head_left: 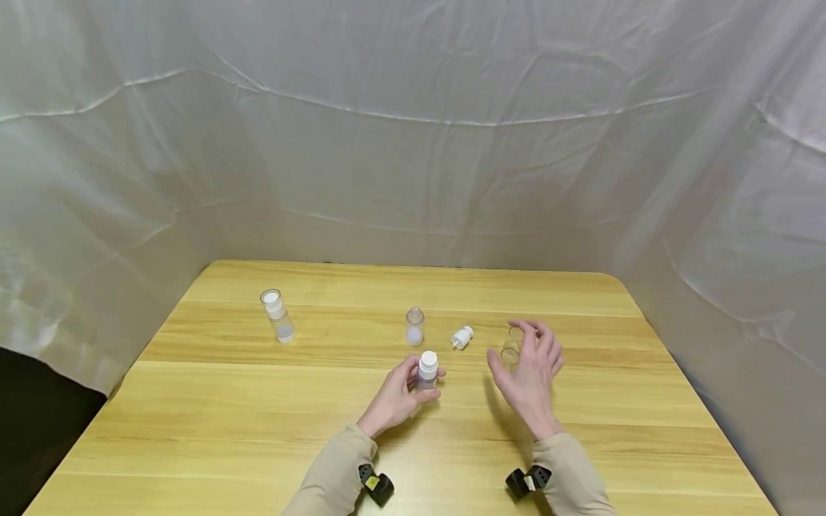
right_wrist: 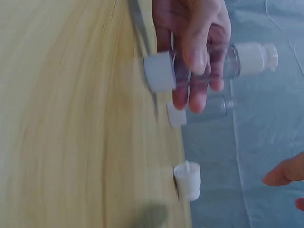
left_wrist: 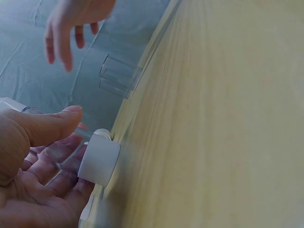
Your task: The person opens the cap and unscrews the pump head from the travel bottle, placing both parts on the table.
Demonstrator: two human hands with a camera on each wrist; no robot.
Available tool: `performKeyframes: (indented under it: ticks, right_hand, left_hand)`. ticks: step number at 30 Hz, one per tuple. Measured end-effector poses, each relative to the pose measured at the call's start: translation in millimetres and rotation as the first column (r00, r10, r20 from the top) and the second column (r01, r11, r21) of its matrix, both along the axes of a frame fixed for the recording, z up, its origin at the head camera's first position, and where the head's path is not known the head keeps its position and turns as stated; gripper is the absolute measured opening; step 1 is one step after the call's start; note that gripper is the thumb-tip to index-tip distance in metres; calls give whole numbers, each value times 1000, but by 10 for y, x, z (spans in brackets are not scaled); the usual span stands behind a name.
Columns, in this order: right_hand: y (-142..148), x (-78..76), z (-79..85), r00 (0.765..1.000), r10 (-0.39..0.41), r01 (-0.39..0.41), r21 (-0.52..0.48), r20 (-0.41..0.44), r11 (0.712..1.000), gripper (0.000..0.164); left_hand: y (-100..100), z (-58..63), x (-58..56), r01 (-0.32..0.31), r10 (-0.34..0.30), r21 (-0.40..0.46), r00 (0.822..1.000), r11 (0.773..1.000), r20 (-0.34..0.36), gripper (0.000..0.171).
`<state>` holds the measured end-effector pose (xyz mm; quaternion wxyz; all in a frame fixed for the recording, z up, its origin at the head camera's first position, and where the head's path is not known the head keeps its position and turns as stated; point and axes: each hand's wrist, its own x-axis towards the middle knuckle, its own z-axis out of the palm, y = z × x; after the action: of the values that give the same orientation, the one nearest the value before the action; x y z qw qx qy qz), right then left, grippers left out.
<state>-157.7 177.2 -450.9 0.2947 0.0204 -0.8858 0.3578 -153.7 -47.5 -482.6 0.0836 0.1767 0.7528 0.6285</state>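
My left hand grips a small clear pump bottle with a white pump head and a white base. In the right wrist view, my thumb lies across its clear side, with the base close to the tabletop. My right hand hovers with spread, slightly bent fingers near a clear cylindrical cap on the table. The left wrist view shows a gap between that hand and the cap. Nothing appears held in the right hand.
Beyond my left hand stands a clear bottle body with a white base. A loose white pump head lies between it and the clear cap. Farther left is a capped bottle. Grey fabric hangs behind the wooden table.
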Motion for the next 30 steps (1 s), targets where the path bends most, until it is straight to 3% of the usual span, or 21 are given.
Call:
performKeyframes:
  ticks: [7,12,17,25,27,30]
  right_hand:
    - [186,-30,-97,978,-2,-3,22,210,1000,68]
    - [256,-24,-156,953,47,-60,33,299,998,55]
    - [337,-32,-193,953,70,-88,48,296,995,41]
    - [432,-33,-160,942,29,-47,47,335,998,43]
    - [409,-26,-145,950,18,-34,46,312,998,45]
    - [331,-15,-106,978,8,-18,43,211,999,50]
  left_hand:
    - [-2,11,6,1,-1,-2,1000,1000,-8,37]
    - [1,16,14,-3,3,0,1000,1000,-8,36]
    - [5,22,21,-1,1,-3,1000,1000,-16,35]
    - [-2,16,16,0,0,-12,1000,1000,-6,35]
    - [-4,15,14,0,0,-9,1000,1000,-2,36]
    - [-4,8,8,0,0,-2,1000,1000,4,36]
